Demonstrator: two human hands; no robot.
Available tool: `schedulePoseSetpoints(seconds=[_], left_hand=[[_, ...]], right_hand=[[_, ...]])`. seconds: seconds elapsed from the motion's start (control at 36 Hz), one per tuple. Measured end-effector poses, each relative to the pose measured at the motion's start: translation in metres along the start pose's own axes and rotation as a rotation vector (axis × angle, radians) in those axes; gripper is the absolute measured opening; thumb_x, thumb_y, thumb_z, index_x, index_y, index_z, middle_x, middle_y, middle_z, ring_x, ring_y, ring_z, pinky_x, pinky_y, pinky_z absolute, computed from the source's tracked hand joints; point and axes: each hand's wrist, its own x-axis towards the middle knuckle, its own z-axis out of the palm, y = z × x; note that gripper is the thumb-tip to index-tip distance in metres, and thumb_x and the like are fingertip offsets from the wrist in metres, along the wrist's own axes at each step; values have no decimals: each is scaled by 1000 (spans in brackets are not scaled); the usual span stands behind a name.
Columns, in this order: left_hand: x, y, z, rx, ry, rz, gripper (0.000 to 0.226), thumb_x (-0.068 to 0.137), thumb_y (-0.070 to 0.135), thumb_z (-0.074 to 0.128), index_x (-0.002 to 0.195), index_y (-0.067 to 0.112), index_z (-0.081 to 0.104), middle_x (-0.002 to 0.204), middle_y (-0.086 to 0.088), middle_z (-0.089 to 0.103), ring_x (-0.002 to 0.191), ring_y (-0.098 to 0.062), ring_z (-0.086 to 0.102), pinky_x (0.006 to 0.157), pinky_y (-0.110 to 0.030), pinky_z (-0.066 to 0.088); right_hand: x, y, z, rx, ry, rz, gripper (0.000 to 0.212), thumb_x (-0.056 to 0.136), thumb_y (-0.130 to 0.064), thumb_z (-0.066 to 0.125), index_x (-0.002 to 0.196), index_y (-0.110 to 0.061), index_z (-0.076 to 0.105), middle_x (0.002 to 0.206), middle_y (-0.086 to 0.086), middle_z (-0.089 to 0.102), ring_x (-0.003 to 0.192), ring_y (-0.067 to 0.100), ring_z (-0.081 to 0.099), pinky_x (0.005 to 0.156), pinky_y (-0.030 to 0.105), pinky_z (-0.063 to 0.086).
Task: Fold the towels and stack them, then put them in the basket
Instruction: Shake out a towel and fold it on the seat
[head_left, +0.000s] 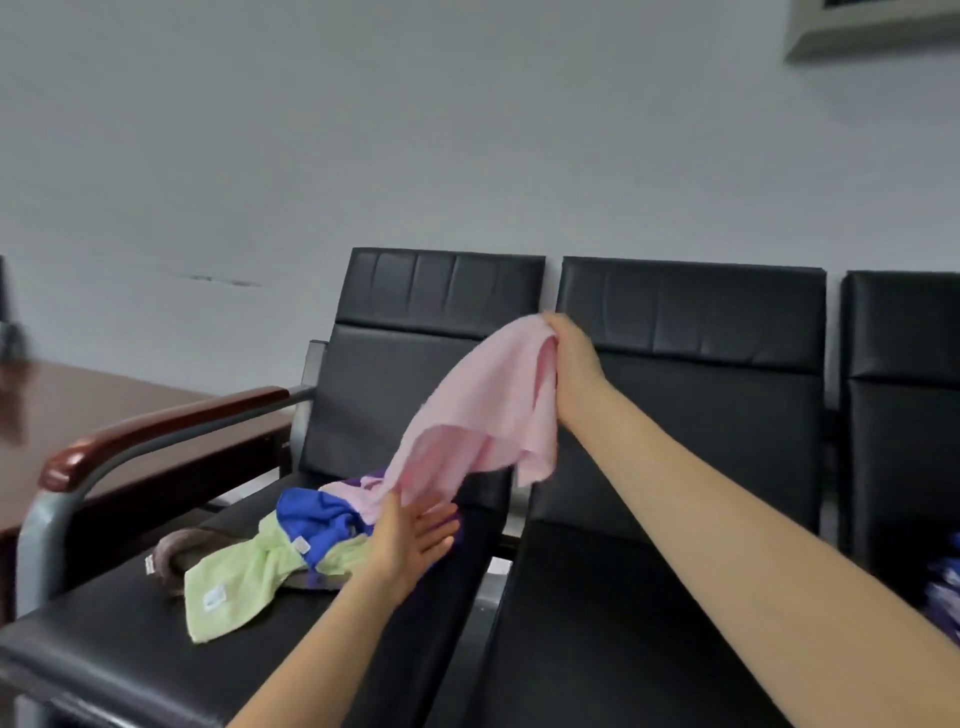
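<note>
Right hand (569, 364) raised in front of the middle chair's backrest (691, 332), fingers curled round the top edge of the pink towel (483, 415); cloth hanging slantwise down and to the left, lower end reaching the heap. Left hand (410, 540) low over the seat, fingers straight and spread, thumb touching the towel's bottom end, gripping nothing. Just left of it, crumpled together on the left chair's seat (130, 639): blue towel (317, 519), green towel (244, 582), brown towel (182, 551), a purple one (376, 477) barely showing. Beyond the wooden armrest (156, 426), a brown table (78, 395). Blurred blue-and-white bundle (945, 587) at far right, unidentifiable
</note>
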Motion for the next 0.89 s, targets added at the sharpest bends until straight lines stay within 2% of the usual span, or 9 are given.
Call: schedulePoseSetpoints(seconds=[0.08, 0.17, 0.25, 0.33, 0.44, 0.53, 0.64, 0.75, 0.89], left_hand=[[-10, -26, -11, -151, 16, -59, 48, 98, 36, 34, 133, 7, 49, 119, -16, 62, 94, -31, 60, 76, -36, 48], [-17, -35, -18, -374, 38, -59, 57, 88, 29, 58, 141, 16, 43, 143, -7, 49, 123, -33, 51, 101, -45, 41], [-14, -42, -36, -365, 413, -42, 48, 105, 18, 24, 148, -4, 22, 155, -23, 23, 142, -36, 25, 110, -36, 30], [-3, -47, -46, -441, 467, -113, 49, 106, 15, 27, 145, -13, 19, 154, -29, 19, 145, -33, 19, 111, -11, 19], [5, -50, -63, -276, 211, -131, 55, 94, 50, 49, 141, 22, 45, 142, -8, 49, 126, -30, 48, 99, -44, 41], [8, -51, -73, -118, 288, -136, 48, 89, 43, 61, 128, 17, 52, 129, -11, 57, 118, -30, 53, 103, -43, 42], [10, -47, -86, -83, 316, -147, 43, 87, 38, 62, 124, 19, 55, 125, -8, 60, 114, -30, 55, 95, -41, 45], [22, -46, -101, -69, 331, -79, 45, 80, 32, 59, 122, 17, 57, 122, -10, 62, 112, -32, 56, 96, -43, 46], [30, -40, -117, -51, 297, -15, 44, 84, 36, 64, 120, 12, 64, 117, -10, 68, 109, -29, 63, 101, -44, 46]], right_hand=[[-16, 51, -50, -109, 28, 127, 20, 89, -33, 62, 79, -16, 59, 76, 3, 61, 71, 20, 58, 69, 29, 46], [-36, 103, -92, -189, 73, 294, 22, 84, -32, 66, 75, -13, 61, 70, 6, 61, 71, 24, 58, 74, 34, 45], [-49, 146, -121, -267, 93, 393, 19, 85, -26, 66, 73, -12, 61, 68, 7, 59, 71, 24, 56, 71, 33, 43], [-55, 177, -135, -458, 39, 436, 15, 86, -24, 66, 76, -13, 63, 74, 6, 61, 76, 23, 58, 69, 30, 43], [-45, 206, -131, -673, -82, 302, 21, 89, -23, 65, 75, -12, 54, 75, 6, 50, 70, 15, 48, 62, 26, 36], [-23, 226, -114, -782, -60, 199, 26, 88, -29, 65, 72, -14, 52, 75, -1, 54, 77, 15, 53, 67, 28, 38], [7, 251, -84, -949, -80, 129, 26, 88, -44, 62, 95, -18, 64, 90, -8, 61, 91, 14, 58, 77, 28, 43], [29, 281, -53, -1030, -106, 256, 49, 88, -60, 52, 80, -13, 61, 74, 4, 58, 75, 23, 55, 70, 33, 40], [51, 301, -21, -1019, -125, 373, 54, 83, -56, 58, 105, -7, 66, 92, 7, 69, 82, 25, 64, 72, 31, 47]])
